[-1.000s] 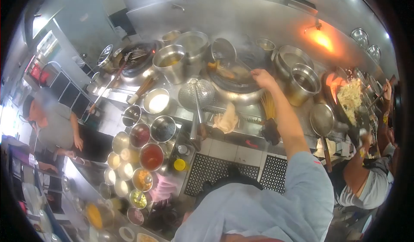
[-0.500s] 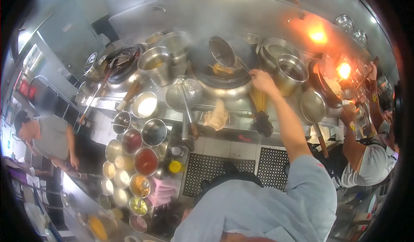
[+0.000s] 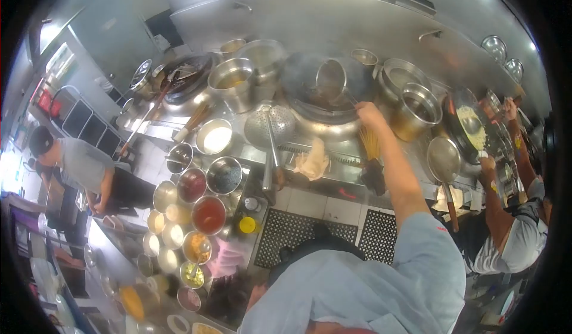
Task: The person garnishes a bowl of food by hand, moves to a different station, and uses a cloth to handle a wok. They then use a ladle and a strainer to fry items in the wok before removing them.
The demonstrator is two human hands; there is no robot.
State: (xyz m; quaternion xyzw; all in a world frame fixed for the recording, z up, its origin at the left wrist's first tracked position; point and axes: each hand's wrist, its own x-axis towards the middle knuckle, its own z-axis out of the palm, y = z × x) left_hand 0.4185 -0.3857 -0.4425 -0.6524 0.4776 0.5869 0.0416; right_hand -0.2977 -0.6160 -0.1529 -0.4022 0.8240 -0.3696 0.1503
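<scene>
My right hand [image 3: 370, 115] is closed round the handle of a round, long-handled strainer [image 3: 331, 78]. Its bowl is tilted over the dark, steaming wok [image 3: 304, 109] on the middle burner. Steam blurs what lies inside the wok. My left arm is mostly behind my body; only a small patch of skin shows at the left edge of my shirt, and its fingers are hidden. A perforated skimmer [image 3: 269, 126] lies to the left of the wok, and a bamboo brush [image 3: 369, 146] stands below my right wrist.
Metal pots [image 3: 231, 84] flank the wok. Several bowls of sauces [image 3: 208, 215] and ingredients stand at lower left. A co-worker [image 3: 506, 227] cooks at a wok [image 3: 471, 125] on the right; another person [image 3: 89, 170] stands left. A cloth [image 3: 313, 161] lies on the stove's front edge.
The strainer's bowl has turned and moved lower in the wok; the brown pieces below it no longer show. The flame at the right-hand wok has gone. The whole view has shifted slightly.
</scene>
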